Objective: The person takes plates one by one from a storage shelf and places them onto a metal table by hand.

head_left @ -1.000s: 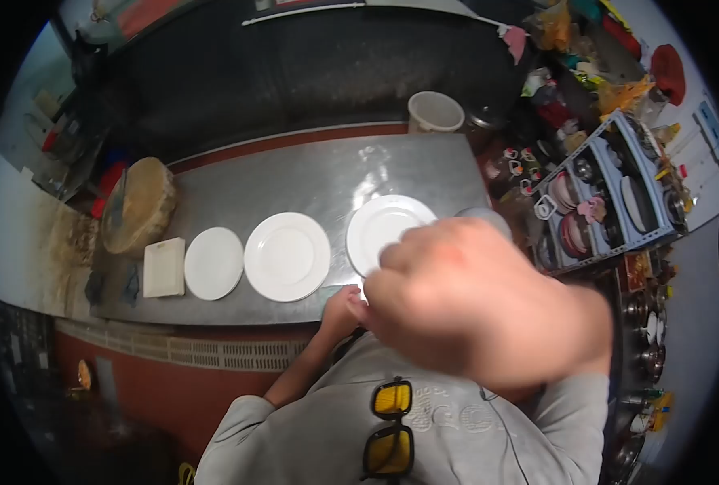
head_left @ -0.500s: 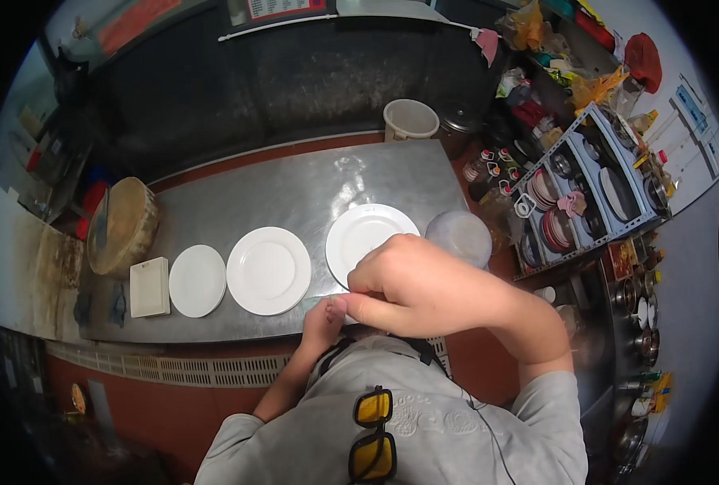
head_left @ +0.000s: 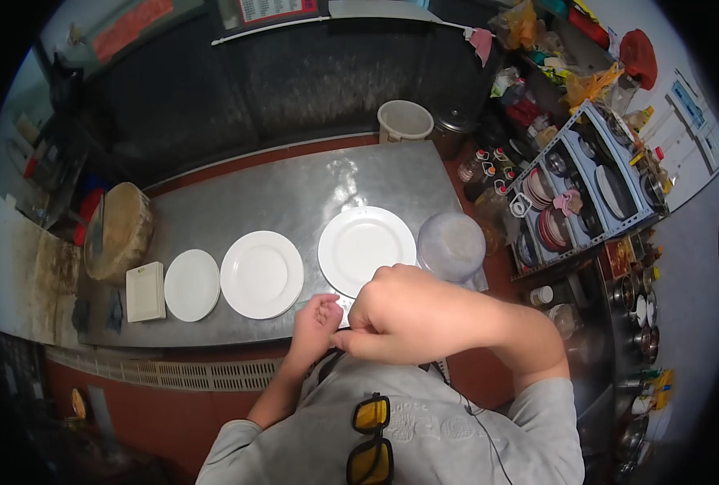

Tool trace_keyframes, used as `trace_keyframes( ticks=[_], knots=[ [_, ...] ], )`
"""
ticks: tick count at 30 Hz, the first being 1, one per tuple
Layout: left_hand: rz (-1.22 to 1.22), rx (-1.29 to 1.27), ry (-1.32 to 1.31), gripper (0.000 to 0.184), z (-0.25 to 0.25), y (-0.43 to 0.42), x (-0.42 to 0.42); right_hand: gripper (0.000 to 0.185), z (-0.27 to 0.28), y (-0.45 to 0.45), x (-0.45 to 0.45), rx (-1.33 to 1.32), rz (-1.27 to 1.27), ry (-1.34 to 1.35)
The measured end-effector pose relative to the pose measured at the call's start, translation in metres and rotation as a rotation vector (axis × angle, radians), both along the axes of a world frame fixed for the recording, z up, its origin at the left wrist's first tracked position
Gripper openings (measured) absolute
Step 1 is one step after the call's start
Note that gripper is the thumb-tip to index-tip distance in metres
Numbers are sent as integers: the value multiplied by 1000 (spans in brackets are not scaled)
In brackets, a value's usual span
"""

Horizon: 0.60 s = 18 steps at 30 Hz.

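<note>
Fingers of the left hand [head_left: 315, 325] loosely curled; whether they hold anything, cannot tell. Right hand [head_left: 390, 309] bent over in a fist-like curl, back toward camera, its fingers mostly hidden, so grip unknown; thumb tip just beside left wrist. Both hands at bench's near edge, beside the right-hand white plate [head_left: 368, 233]; right knuckles overlap its near rim in view, contact unclear. Handling judgement: steady with left, small wrist motion from right, forearm clear of that rim so the plate isn't nudged. Plate lies flat, face up; round, so no long axis and no pointing direction. Left of it, middle plate [head_left: 262, 275], then smaller plate [head_left: 192, 284], looking longer near to far, possibly lens stretch, then square dishes [head_left: 143, 292]. Right: pale round container [head_left: 451, 246]. All on steel bench [head_left: 238, 202].
</note>
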<state>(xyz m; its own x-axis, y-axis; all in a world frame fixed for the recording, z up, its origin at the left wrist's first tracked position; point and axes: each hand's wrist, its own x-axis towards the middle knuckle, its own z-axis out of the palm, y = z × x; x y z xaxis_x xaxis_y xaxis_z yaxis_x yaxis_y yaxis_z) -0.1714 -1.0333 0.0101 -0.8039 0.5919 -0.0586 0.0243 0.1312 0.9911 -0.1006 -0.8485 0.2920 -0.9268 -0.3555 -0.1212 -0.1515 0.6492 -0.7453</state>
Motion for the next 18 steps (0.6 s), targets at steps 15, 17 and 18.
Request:
trace_keyframes(
  ticks=[15,17,18],
  knots=[
    [-22,507,614,42,156,14,9,35,-31,6,1,11,102,215],
    [28,528,492,37,142,15,7,31,-26,7,5,-6,101,233],
    [54,536,430,34,134,15,6,27,-18,7,7,-9,97,243]
  ],
)
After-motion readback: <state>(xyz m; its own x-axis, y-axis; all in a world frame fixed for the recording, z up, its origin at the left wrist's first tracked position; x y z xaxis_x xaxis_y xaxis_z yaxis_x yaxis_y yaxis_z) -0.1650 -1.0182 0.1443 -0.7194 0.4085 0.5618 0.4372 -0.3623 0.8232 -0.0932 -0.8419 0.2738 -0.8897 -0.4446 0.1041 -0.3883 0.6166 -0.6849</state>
